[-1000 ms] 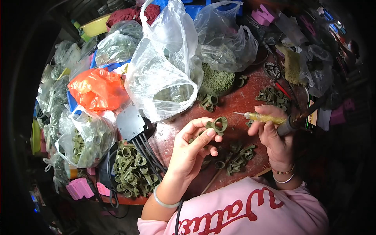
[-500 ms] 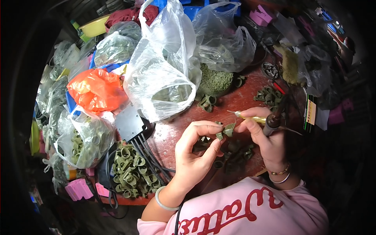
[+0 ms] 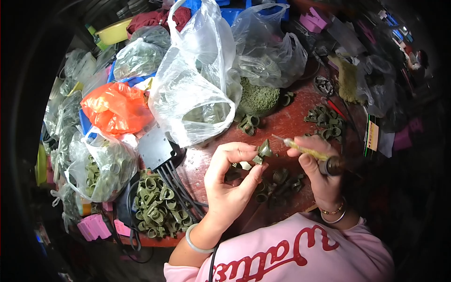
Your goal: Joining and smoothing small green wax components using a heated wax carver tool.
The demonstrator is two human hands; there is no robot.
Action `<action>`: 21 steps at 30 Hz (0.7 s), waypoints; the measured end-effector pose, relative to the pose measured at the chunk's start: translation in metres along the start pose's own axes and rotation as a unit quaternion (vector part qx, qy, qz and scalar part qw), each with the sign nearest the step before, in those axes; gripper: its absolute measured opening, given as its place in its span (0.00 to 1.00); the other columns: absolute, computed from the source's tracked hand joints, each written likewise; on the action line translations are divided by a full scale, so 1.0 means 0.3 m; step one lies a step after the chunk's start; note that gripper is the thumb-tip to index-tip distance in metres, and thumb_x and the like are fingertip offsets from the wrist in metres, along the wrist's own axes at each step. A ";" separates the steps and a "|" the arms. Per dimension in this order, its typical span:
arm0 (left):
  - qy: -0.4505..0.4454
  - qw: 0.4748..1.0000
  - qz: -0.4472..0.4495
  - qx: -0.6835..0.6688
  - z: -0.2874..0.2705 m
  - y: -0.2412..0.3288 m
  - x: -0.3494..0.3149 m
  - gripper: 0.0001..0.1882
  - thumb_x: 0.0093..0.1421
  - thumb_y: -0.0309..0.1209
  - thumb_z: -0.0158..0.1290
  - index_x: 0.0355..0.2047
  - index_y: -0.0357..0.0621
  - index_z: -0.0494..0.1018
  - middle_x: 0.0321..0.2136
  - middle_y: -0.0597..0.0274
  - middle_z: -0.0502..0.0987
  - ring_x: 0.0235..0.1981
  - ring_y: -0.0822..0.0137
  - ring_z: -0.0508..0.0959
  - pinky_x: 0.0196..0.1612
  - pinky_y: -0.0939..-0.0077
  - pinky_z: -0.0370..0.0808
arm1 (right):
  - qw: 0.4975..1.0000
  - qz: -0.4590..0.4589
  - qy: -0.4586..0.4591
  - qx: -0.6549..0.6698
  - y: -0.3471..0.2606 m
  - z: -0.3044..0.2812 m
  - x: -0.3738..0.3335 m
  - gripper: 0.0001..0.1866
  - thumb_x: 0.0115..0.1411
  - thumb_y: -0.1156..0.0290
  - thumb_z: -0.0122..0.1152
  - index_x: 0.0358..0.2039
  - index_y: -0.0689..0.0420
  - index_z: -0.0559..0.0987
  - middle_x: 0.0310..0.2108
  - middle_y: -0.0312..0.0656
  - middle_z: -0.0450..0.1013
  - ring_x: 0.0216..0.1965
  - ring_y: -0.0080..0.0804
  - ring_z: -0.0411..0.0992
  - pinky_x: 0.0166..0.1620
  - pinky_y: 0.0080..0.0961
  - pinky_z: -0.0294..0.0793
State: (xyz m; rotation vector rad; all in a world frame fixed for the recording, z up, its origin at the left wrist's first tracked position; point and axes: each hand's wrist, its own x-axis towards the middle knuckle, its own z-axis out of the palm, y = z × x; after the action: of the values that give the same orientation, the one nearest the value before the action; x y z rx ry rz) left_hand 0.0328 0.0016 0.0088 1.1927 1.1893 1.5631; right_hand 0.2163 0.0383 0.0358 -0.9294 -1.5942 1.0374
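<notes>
Right of the grey box (image 3: 156, 148), a worker's left hand (image 3: 229, 181) pinches an olive ribbed ring (image 3: 264, 151) between fingers and thumb; farther from it, the right hand (image 3: 323, 182) clasps a yellow tool (image 3: 311, 152) in its fingers.

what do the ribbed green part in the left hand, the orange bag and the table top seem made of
Ribbed green part: probably moulded plastic, satiny, from its even colour and repeated ridges. Orange bag: thin glossy plastic film, crumpled with bright highlights. Table top: glossy red coating, scuffed; wood beneath is only a guess.
</notes>
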 end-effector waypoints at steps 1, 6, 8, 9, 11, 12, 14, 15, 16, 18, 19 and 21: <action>0.007 0.999 0.032 0.037 -0.004 -0.001 0.002 0.12 0.49 0.14 0.60 0.35 0.35 0.74 0.38 0.55 0.75 0.38 0.68 0.76 0.38 0.77 0.75 | 0.998 -0.046 -0.030 -0.034 -0.001 -0.006 0.002 0.12 0.58 0.80 0.62 0.43 0.64 0.79 0.37 0.42 0.79 0.34 0.27 0.76 0.38 0.21 0.74; 0.029 0.996 0.052 0.064 0.003 0.014 -0.003 0.10 0.48 0.15 0.61 0.32 0.34 0.75 0.34 0.54 0.77 0.36 0.66 0.78 0.38 0.76 0.75 | 0.990 -0.097 -0.081 -0.059 -0.012 0.009 0.012 0.13 0.51 0.85 0.64 0.38 0.61 0.81 0.32 0.41 0.78 0.30 0.30 0.75 0.35 0.22 0.74; 0.032 0.995 0.072 0.069 0.001 0.007 -0.005 0.10 0.47 0.15 0.62 0.31 0.34 0.76 0.32 0.54 0.78 0.34 0.66 0.78 0.38 0.77 0.75 | 0.982 -0.129 -0.031 -0.136 0.005 0.017 0.009 0.14 0.50 0.86 0.65 0.38 0.60 0.81 0.31 0.42 0.78 0.30 0.30 0.75 0.35 0.23 0.74; 0.034 0.994 0.073 0.069 0.001 0.008 -0.006 0.10 0.47 0.15 0.62 0.31 0.34 0.76 0.32 0.54 0.78 0.34 0.66 0.78 0.38 0.77 0.75 | 0.982 -0.130 -0.033 -0.135 0.013 0.015 0.009 0.14 0.50 0.86 0.65 0.38 0.60 0.81 0.31 0.42 0.78 0.30 0.30 0.75 0.35 0.23 0.74; 0.037 0.998 0.049 0.031 0.003 0.009 -0.009 0.10 0.46 0.15 0.63 0.30 0.33 0.76 0.31 0.54 0.78 0.33 0.65 0.79 0.36 0.77 0.75 | 0.990 -0.063 0.025 -0.121 0.031 0.009 0.000 0.14 0.49 0.86 0.65 0.38 0.60 0.81 0.32 0.42 0.77 0.31 0.30 0.74 0.35 0.23 0.73; 0.041 0.997 0.050 0.032 0.004 0.008 -0.011 0.10 0.46 0.15 0.63 0.30 0.33 0.75 0.31 0.53 0.78 0.33 0.64 0.79 0.35 0.77 0.75 | 0.994 -0.046 0.053 -0.087 0.040 0.017 -0.019 0.14 0.49 0.86 0.66 0.37 0.60 0.80 0.32 0.42 0.77 0.33 0.31 0.74 0.36 0.23 0.73; 0.042 0.996 0.060 0.048 0.002 0.016 -0.010 0.10 0.46 0.15 0.63 0.29 0.33 0.75 0.31 0.53 0.78 0.32 0.64 0.79 0.35 0.77 0.75 | 0.989 -0.115 -0.027 -0.092 0.019 0.001 -0.007 0.14 0.49 0.86 0.65 0.37 0.60 0.80 0.32 0.43 0.77 0.32 0.30 0.75 0.36 0.23 0.74; 0.040 0.994 0.072 0.065 0.000 0.018 -0.007 0.10 0.46 0.15 0.64 0.29 0.34 0.75 0.31 0.53 0.78 0.32 0.64 0.79 0.35 0.77 0.75 | 0.988 -0.119 -0.052 -0.081 0.018 0.002 -0.010 0.14 0.49 0.86 0.65 0.37 0.60 0.80 0.31 0.43 0.77 0.31 0.30 0.75 0.36 0.23 0.74; 0.039 0.995 0.072 0.065 -0.002 0.015 -0.007 0.10 0.46 0.15 0.64 0.29 0.34 0.75 0.31 0.53 0.78 0.32 0.64 0.79 0.35 0.77 0.75 | 0.991 -0.109 -0.058 -0.059 0.014 0.013 -0.006 0.14 0.49 0.87 0.65 0.37 0.60 0.80 0.31 0.42 0.77 0.31 0.31 0.75 0.36 0.23 0.75; 0.040 0.991 0.101 0.077 -0.005 0.010 -0.008 0.11 0.45 0.15 0.64 0.29 0.34 0.75 0.31 0.53 0.79 0.32 0.64 0.79 0.34 0.77 0.75 | 0.990 -0.119 -0.030 -0.069 0.021 0.029 0.002 0.14 0.49 0.87 0.65 0.37 0.60 0.80 0.31 0.42 0.77 0.31 0.32 0.76 0.36 0.23 0.75; 0.040 0.991 0.101 0.077 -0.002 0.013 -0.006 0.11 0.45 0.15 0.64 0.29 0.34 0.75 0.31 0.53 0.79 0.32 0.64 0.79 0.34 0.77 0.75 | 0.989 -0.129 -0.002 -0.078 0.027 0.032 0.004 0.14 0.49 0.88 0.65 0.37 0.60 0.80 0.31 0.41 0.77 0.32 0.32 0.76 0.36 0.22 0.75; 0.034 0.988 0.129 0.073 0.004 0.021 -0.003 0.11 0.45 0.15 0.64 0.29 0.34 0.75 0.31 0.53 0.79 0.31 0.64 0.79 0.34 0.77 0.75 | 0.996 -0.039 0.038 -0.072 0.027 0.028 -0.017 0.07 0.56 0.82 0.60 0.35 0.61 0.79 0.31 0.42 0.75 0.35 0.30 0.72 0.40 0.24 0.70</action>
State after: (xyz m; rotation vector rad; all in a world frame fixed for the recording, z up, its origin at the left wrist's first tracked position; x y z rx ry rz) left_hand 0.0338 -0.0003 0.0148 1.4459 1.2497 1.7413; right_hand 0.2100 0.0346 0.0254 -0.9819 -1.6445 0.8323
